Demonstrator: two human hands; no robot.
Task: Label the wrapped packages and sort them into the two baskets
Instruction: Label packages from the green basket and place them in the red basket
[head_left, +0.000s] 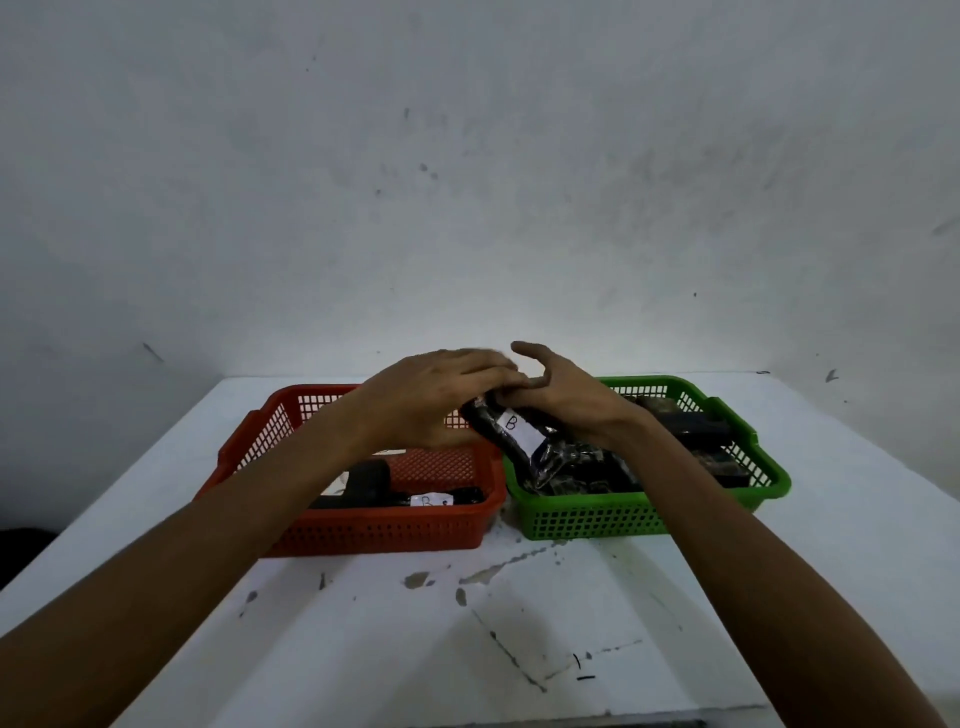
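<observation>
While both hands meet above the gap between the two baskets, they share one black wrapped package (511, 434), held up in the air over the inner rims. The left hand (431, 397) arches over the package's far end with its fingers (480, 364) curled down onto it, the fingertips slightly blurred. The right hand (563, 389) is closed on the same end from the other side, its thumb raised and its fingers wrapped under the black wrap. On the package's upper face sits a white label (519, 430) with a handwritten "B". From the hands the package slopes down toward the green basket (597, 517), which lies on the right and holds several more dark packages (696, 428) in glossy wrap; no writing on them can be made out. To the left, touching or just beside it, lies the red basket (384, 530), with black packages (369, 483) in its near part; one of them carries a white label (430, 500) that also reads "B". Both baskets rest on a white surface (415, 639), scuffed and chipped, with small black pen marks (581, 667) near its front edge. Behind it stands a stained pale wall (467, 182).
</observation>
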